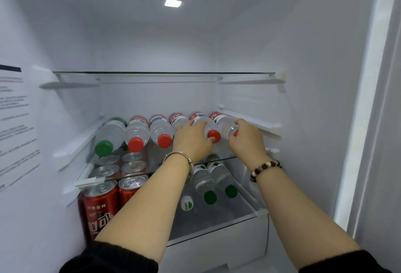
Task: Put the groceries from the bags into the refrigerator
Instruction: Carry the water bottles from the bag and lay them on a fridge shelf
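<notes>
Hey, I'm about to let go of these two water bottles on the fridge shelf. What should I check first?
1. Right hand grip on the rightmost clear plastic water bottle with a red cap: fingers curled round its neck, ok.
2. Left hand grip on the neighbouring clear red-capped bottle: thumb under the cap, ok.
3. Both bottles lie on their sides on the glass shelf, caps to the front: ok.
4. Rightmost bottle clear of the white fridge wall: cannot tell.
5. Fourth bottle, partly under the left hand, settled: cannot tell.
</notes>
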Tool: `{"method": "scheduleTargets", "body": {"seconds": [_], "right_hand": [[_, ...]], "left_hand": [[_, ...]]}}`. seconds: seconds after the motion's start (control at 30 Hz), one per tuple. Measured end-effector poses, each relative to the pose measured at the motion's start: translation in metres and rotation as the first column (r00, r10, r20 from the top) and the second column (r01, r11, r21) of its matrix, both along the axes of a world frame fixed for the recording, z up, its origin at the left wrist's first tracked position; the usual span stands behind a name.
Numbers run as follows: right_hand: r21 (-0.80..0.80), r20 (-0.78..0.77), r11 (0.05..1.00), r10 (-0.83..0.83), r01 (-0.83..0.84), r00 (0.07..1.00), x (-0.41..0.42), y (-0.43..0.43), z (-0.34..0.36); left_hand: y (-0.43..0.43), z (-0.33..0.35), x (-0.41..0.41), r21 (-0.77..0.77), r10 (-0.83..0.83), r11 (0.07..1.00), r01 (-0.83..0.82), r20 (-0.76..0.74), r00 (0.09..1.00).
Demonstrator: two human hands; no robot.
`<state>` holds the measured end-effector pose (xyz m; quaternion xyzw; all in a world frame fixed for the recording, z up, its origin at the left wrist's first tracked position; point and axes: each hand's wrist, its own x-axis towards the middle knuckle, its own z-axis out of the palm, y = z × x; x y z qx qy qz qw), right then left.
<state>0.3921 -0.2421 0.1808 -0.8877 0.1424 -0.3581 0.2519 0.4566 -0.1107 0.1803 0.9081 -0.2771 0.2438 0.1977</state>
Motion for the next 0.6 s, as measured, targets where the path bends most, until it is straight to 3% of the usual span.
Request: {"method": "scheduleTargets", "body": {"seconds": [0.37,0.6], "right_hand": [[0.011,-0.136,0.998,0.059,-0.058,0.989,0.021,0.001,0.011],[0.115,-0.096,0.990,0.090,-0.079,0.991,0.024,0.001,0.007]], "left_hand": [[-0.002,0.002,-0.006,0.046,0.061,0.997,-0.067,0.112,0.992],[-0.003,0.003,-0.006,0.036,0.088,0.995,-0.092,0.113,0.990]]}}
